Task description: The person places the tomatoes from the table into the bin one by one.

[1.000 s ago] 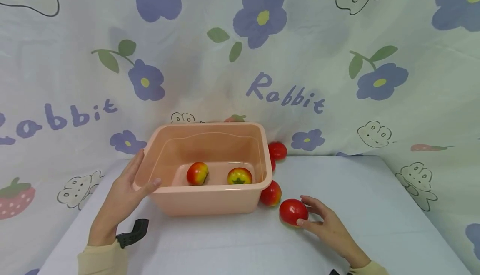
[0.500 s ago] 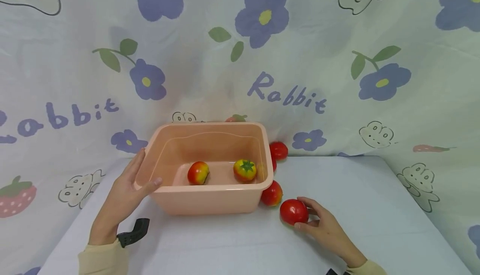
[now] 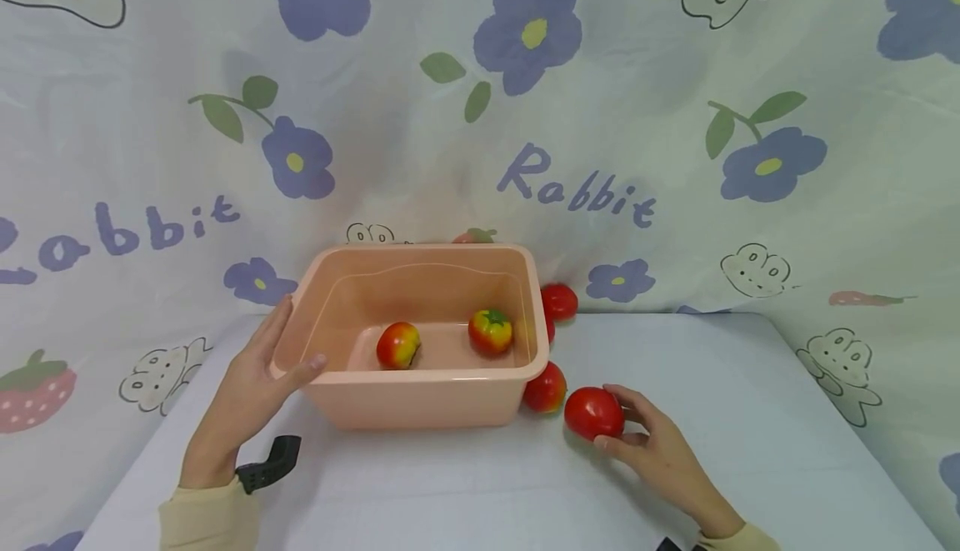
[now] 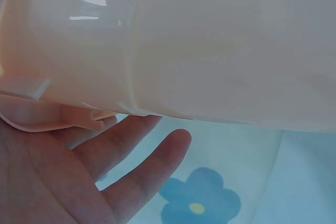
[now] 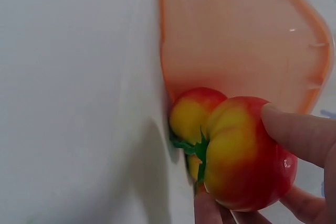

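Observation:
My right hand (image 3: 660,455) holds a red tomato (image 3: 594,413) between thumb and fingers, a little above the white table, right of a peach plastic bin (image 3: 420,402). The right wrist view shows this tomato's (image 5: 244,153) yellow patch and green calyx. At the bin's left end, my left hand (image 3: 243,393) grips the rim, thumb over the front corner and fingers along the outer side. Two red-and-yellow tomatoes lie inside, one tomato (image 3: 398,346) left of centre and another tomato (image 3: 491,333) to the right. The bin's front wall hides part of its floor.
Beside the bin's right wall sits a tomato (image 3: 545,388) close to the held one. Farther back are another tomato (image 3: 559,301) and one mostly hidden by the bin (image 3: 551,331). A flower-printed curtain (image 3: 420,159) hangs behind the table (image 3: 450,493).
My right hand has closed around the tomato and raised it slightly from the table. Inside the bin, the right tomato has rolled back and to the right. My left hand stays on the rim.

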{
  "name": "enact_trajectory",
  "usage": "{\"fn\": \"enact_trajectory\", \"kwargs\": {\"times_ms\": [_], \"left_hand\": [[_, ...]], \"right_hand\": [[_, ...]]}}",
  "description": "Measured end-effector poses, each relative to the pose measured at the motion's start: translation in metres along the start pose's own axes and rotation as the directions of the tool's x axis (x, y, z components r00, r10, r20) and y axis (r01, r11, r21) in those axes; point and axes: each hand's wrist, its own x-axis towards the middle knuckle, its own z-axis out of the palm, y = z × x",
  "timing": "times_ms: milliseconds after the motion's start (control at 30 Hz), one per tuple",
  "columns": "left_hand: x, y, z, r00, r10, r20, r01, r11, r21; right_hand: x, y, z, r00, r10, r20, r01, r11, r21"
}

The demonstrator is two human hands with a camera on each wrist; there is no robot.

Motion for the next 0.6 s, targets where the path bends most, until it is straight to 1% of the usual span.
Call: {"fn": "enact_trajectory", "kwargs": {"times_ms": [133,300,400,600], "left_hand": [[-0.001,0.0,-0.001,1.0,0.014,0.0,-0.014,1.0,-0.005],[-0.001,0.0,-0.001,1.0,0.008,0.0,-0.008,1.0,-0.003],[-0.001,0.001,-0.001,1.0,0.006,-0.003,-0.006,1.0,0.0],[-0.001,0.001,0.0,1.0,-0.005,-0.001,0.005,1.0,0.012]], "right_hand": [[-0.001,-0.005,-0.004,1.0,-0.014,-0.009,0.014,1.0,0.014],[-0.001,-0.01,-0.008,0.998,-0.045,-0.034,0.047,0.998,0.04],[-0.002,-0.013,-0.009,0.996,-0.07,-0.05,0.072,0.997,0.031],[-0.001,-0.018,-0.011,0.993,-0.095,-0.07,0.097,0.995,0.025]]}}
